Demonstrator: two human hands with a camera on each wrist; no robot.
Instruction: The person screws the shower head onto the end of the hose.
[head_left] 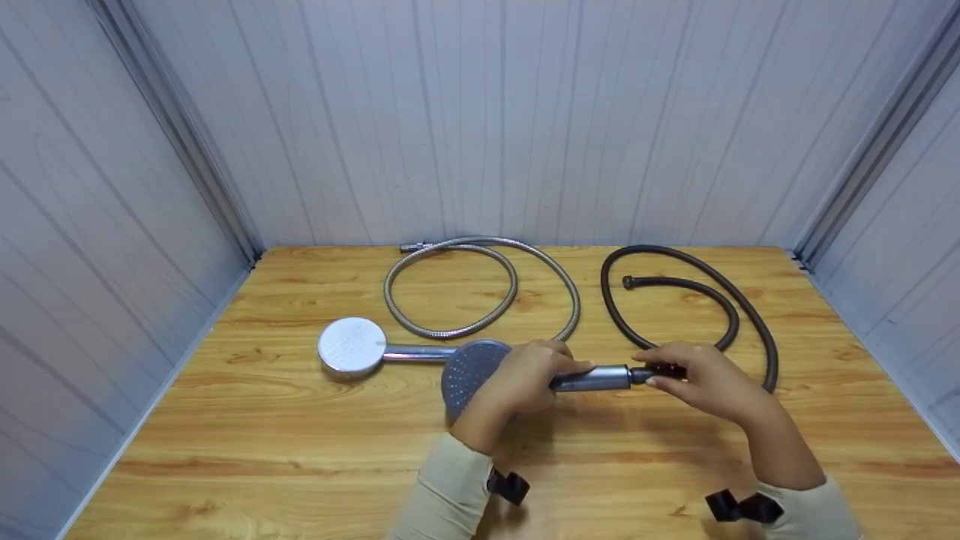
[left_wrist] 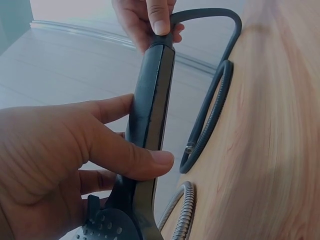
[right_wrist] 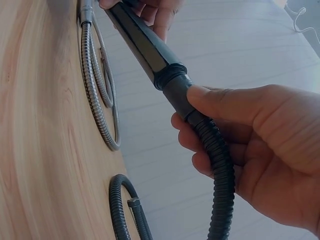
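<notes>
My left hand [head_left: 525,379] grips the handle [head_left: 596,377] of a dark grey shower head [head_left: 469,375] above the table. In the left wrist view its thumb lies across the flat-sided handle [left_wrist: 150,95], near the spray face. My right hand [head_left: 709,379] pinches the black connector [right_wrist: 177,95] of a dark ribbed hose [right_wrist: 220,175] between thumb and fingers. That connector meets the handle's end, in line with it; how tightly they are joined I cannot tell. The hose's rest lies looped on the table at the right, its other end fitting [head_left: 628,282] free.
On the wooden table [head_left: 300,465] lies a chrome shower head [head_left: 352,345] at the left, its handle running behind the dark one. A silver metal hose [head_left: 450,330] coils behind it, one end fitting [head_left: 412,247] near the back wall [head_left: 465,127]. Panel walls flank both sides.
</notes>
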